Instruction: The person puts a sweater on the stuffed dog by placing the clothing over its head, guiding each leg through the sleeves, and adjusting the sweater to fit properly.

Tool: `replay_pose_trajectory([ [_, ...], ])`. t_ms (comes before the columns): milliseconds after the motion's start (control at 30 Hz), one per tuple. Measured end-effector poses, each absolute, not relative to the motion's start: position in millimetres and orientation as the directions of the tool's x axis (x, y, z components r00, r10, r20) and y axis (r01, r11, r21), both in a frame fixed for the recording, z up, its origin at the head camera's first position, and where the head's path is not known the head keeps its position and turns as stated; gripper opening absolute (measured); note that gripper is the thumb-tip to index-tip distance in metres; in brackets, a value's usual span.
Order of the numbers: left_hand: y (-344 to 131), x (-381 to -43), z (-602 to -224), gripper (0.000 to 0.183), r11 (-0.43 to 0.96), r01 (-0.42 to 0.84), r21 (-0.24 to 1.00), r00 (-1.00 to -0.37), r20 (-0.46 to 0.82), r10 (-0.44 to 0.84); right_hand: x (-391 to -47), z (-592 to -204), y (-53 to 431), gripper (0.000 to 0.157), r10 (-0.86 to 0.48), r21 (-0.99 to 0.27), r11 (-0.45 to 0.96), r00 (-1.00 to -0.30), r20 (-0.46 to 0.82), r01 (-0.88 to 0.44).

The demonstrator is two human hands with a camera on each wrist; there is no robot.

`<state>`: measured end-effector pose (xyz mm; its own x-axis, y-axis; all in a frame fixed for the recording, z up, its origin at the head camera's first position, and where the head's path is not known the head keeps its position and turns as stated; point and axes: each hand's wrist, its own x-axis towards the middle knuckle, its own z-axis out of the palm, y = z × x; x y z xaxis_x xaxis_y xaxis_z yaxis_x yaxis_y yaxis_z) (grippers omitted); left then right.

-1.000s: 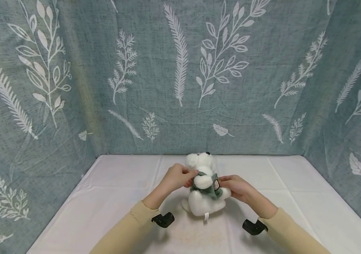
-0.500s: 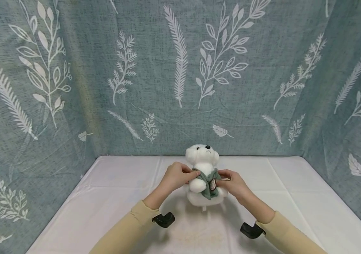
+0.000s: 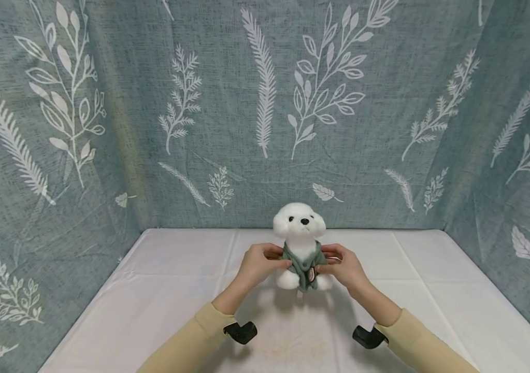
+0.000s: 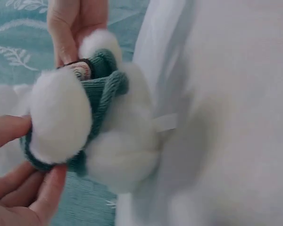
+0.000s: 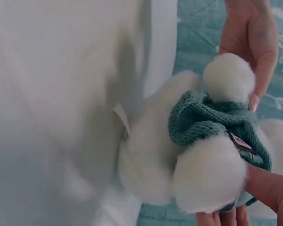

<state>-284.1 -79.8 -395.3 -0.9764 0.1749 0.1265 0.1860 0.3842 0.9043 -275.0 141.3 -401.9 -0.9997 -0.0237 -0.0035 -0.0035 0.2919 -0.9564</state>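
A white plush dog in a green knitted vest sits upright, its face toward the head camera. My left hand grips its side at the shoulder, thumb in front and fingers behind. On the other side my right hand holds it in the same way, its thumb beside a small dark-edged label on the vest. Both wrist views show the vest's ribbed edges around the plush arms. A white fabric tag sticks out from the dog's lower body, near the table surface.
A white cloth covers the table under the hands. Right behind the table hangs a blue-green curtain with white leaf prints, which also closes off both sides. Black wrist devices stick out at both sleeves.
The plush dog has tilted up from leaning back, and its face has swung round to the front. Both hands have kept hold and shifted slightly with it.
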Motion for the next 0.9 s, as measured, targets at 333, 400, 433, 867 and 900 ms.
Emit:
replay_pose_trajectory([
  [333,-79.7,-286.3,-419.0,0.033,0.223,0.260,0.939,-0.960,0.227,0.163,-275.7,-414.7,148.4,0.051,-0.019,-0.955,0.296,-1.000,0.015,-0.020],
  [400,-79.6,-286.0,-421.5,0.034,0.208,0.273,0.939,-0.957,0.242,0.162,-275.3,-416.1,149.3,0.053,-0.020,-0.958,0.288,-1.000,-0.001,-0.005],
  [433,-79.6,-285.7,-422.3,0.034,0.206,0.274,0.939,-0.957,0.244,0.159,-275.2,-416.5,149.4,0.053,-0.018,-0.959,0.284,-1.000,-0.012,0.006],
  [867,-86.5,-283.8,-435.8,0.027,0.238,0.205,0.949,-0.972,0.170,0.160,-269.3,-422.0,152.9,0.049,-0.059,-0.899,0.422,-0.986,-0.157,0.118],
  [900,-87.2,-283.3,-436.5,0.027,0.233,0.199,0.952,-0.973,0.163,0.164,-268.6,-422.6,152.7,0.048,-0.066,-0.897,0.425,-0.985,-0.161,0.118],
])
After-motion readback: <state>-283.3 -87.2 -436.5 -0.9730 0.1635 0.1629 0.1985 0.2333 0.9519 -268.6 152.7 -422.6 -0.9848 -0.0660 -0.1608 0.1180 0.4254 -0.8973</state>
